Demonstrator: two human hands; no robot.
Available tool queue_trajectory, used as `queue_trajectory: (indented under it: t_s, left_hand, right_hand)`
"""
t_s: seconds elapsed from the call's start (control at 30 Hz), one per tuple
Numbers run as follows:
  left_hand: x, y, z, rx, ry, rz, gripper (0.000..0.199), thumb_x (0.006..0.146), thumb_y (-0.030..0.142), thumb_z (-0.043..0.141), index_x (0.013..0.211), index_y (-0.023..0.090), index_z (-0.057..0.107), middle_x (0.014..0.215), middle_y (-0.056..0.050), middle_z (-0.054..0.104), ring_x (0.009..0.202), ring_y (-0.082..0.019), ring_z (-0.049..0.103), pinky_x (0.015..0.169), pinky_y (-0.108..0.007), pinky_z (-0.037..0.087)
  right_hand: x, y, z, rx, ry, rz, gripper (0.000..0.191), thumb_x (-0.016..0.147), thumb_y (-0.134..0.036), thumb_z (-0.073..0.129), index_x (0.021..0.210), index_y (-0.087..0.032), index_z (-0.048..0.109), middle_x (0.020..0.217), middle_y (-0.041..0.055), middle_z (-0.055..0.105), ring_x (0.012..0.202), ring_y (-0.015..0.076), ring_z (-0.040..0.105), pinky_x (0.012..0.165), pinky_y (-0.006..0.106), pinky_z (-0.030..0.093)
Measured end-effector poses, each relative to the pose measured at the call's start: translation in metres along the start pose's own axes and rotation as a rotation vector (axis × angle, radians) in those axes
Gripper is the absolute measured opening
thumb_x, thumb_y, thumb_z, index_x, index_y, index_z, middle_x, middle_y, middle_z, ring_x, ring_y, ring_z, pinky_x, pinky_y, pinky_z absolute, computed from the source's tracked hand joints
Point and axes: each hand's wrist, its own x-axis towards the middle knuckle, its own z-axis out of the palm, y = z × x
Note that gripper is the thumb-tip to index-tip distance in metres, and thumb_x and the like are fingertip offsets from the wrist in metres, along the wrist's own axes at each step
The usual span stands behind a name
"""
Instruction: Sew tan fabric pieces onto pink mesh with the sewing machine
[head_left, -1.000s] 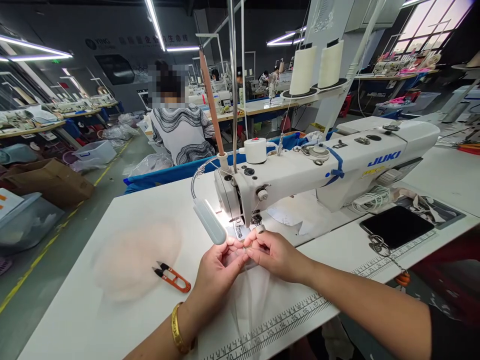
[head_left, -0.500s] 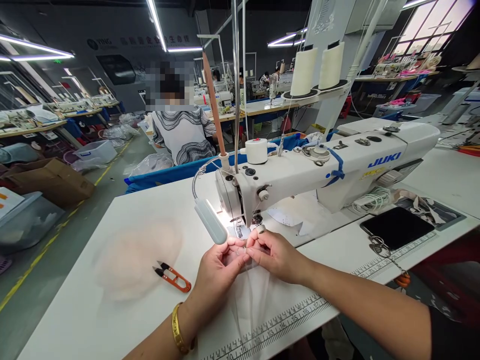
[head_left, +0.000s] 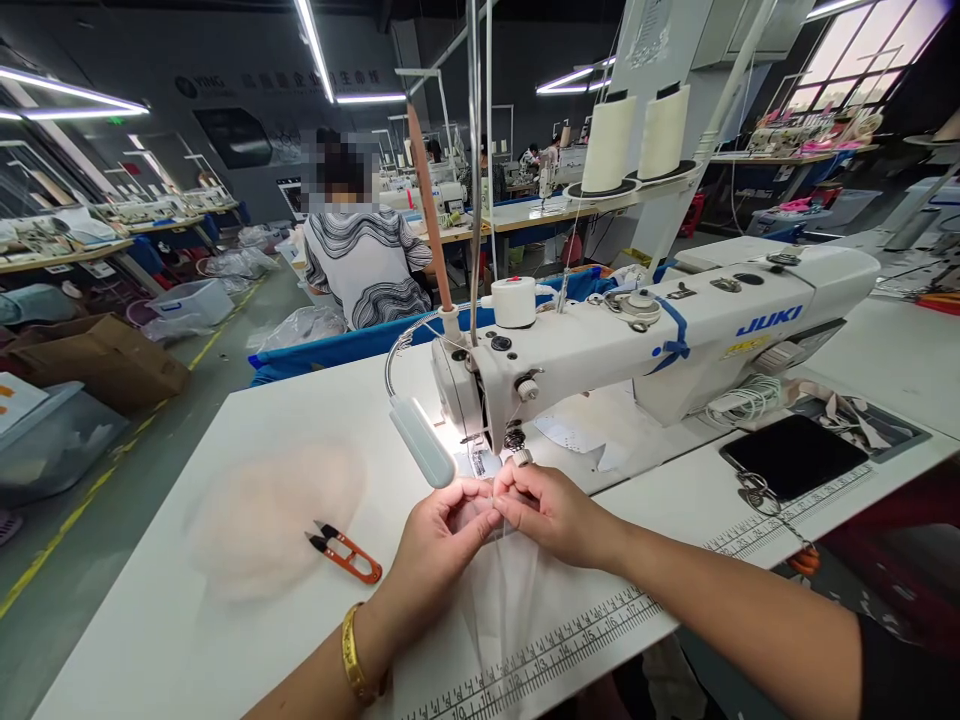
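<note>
Both of my hands meet just in front of the needle area of a white sewing machine. Sheer white fabric is pinched between the thumb and fingers of my left hand. My right hand pinches the same fabric right beside it, fingertips close together. From the fingers the fabric hangs down over the table's front part. Its gripped edge is mostly hidden by my fingertips. Orange thread snips lie on the table left of my left hand, by a pile of sheer pale fabric.
A grey lamp hangs close above my left fingers. Along the table's front edge runs a printed ruler. A black phone lies at the right. Thread cones stand behind the machine. Ahead, a person sits facing away.
My hands stay at nearly the same spot, with small shifts of the fingers on the fabric. The snips and the fabric pile have not moved.
</note>
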Motion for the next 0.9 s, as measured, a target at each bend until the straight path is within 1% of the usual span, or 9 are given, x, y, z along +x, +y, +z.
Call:
queue_trajectory:
  t_s: [0.13,0.2,0.37,0.43,0.5,0.57,0.67,0.8,0.9]
  left_hand:
    - [-0.0005,-0.0007,0.0001,0.065,0.057,-0.008,0.028,0.087,0.048,0.073,0.092,0.020,0.072,0.082,-0.002,0.070,0.075,-0.018,0.062,0.067,-0.027,0.050]
    - [-0.0011,-0.0024,-0.0003,0.104,0.088,-0.004,0.028,0.087,0.048,0.072,0.088,0.020,0.070,0.078,0.000,0.067,0.070,-0.016,0.058,0.063,-0.026,0.046]
    - [-0.0008,-0.0027,-0.0018,0.229,0.136,0.028,0.029,0.088,0.048,0.069,0.078,0.020,0.067,0.074,0.000,0.063,0.071,-0.017,0.054,0.063,-0.027,0.042]
    - [-0.0006,-0.0008,-0.0022,0.220,0.132,0.011,0.031,0.089,0.049,0.068,0.078,0.020,0.067,0.074,0.000,0.062,0.072,-0.017,0.052,0.065,-0.027,0.042]
    - [-0.0008,0.0012,-0.0025,0.185,0.113,-0.020,0.032,0.090,0.050,0.067,0.079,0.020,0.068,0.076,0.000,0.062,0.072,-0.017,0.052,0.066,-0.027,0.043]
    - [-0.0012,0.0024,-0.0028,0.150,0.089,-0.044,0.032,0.090,0.051,0.067,0.081,0.019,0.070,0.080,-0.001,0.065,0.074,-0.017,0.054,0.068,-0.027,0.044]
    - [-0.0016,0.0022,-0.0030,0.134,0.079,-0.054,0.033,0.089,0.052,0.068,0.084,0.019,0.072,0.085,-0.002,0.067,0.078,-0.018,0.056,0.071,-0.028,0.045]
    - [-0.0014,-0.0001,-0.0033,0.148,0.092,-0.060,0.035,0.088,0.054,0.068,0.082,0.019,0.072,0.079,-0.001,0.064,0.074,-0.017,0.054,0.066,-0.027,0.043]
    - [-0.0003,-0.0026,-0.0034,0.173,0.109,-0.039,0.034,0.088,0.052,0.069,0.080,0.019,0.072,0.077,-0.001,0.064,0.073,-0.017,0.055,0.066,-0.027,0.044]
  right_hand:
    - [0.0001,-0.0001,0.0006,-0.029,-0.006,-0.005,0.016,0.094,-0.034,0.056,0.086,-0.021,0.059,0.072,-0.0040,0.057,0.063,0.0122,0.046,0.059,0.026,0.034]
    - [0.0000,-0.0005,0.0008,-0.031,-0.004,0.010,0.015,0.094,-0.033,0.057,0.085,-0.021,0.059,0.072,-0.0040,0.056,0.063,0.0120,0.046,0.059,0.025,0.034]
    - [-0.0008,-0.0020,0.0008,-0.003,0.008,0.048,0.014,0.093,-0.031,0.058,0.084,-0.020,0.059,0.070,-0.0044,0.053,0.063,0.0119,0.045,0.059,0.025,0.035]
    - [-0.0012,-0.0024,0.0000,0.030,-0.002,0.054,0.012,0.093,-0.032,0.059,0.091,-0.020,0.061,0.071,-0.0045,0.054,0.063,0.0124,0.046,0.059,0.025,0.037]
    - [-0.0015,-0.0031,-0.0012,0.026,-0.007,0.050,0.018,0.093,-0.035,0.062,0.102,-0.020,0.064,0.075,-0.0038,0.054,0.065,0.0131,0.046,0.061,0.026,0.038]
    - [-0.0015,-0.0043,-0.0024,-0.018,-0.005,0.037,0.022,0.093,-0.037,0.064,0.107,-0.020,0.066,0.080,-0.0023,0.055,0.068,0.0139,0.046,0.063,0.027,0.038]
    - [-0.0012,-0.0069,-0.0036,-0.036,-0.002,0.021,0.020,0.092,-0.038,0.064,0.101,-0.020,0.067,0.081,-0.0015,0.054,0.071,0.0145,0.046,0.065,0.027,0.037]
    - [-0.0002,-0.0091,-0.0041,0.025,-0.017,0.043,0.016,0.092,-0.037,0.064,0.094,-0.020,0.063,0.078,-0.0028,0.053,0.070,0.0140,0.046,0.063,0.026,0.036]
    - [0.0016,-0.0072,-0.0040,0.036,-0.026,0.056,0.014,0.092,-0.035,0.064,0.090,-0.021,0.062,0.076,-0.0032,0.053,0.069,0.0140,0.046,0.062,0.026,0.036]
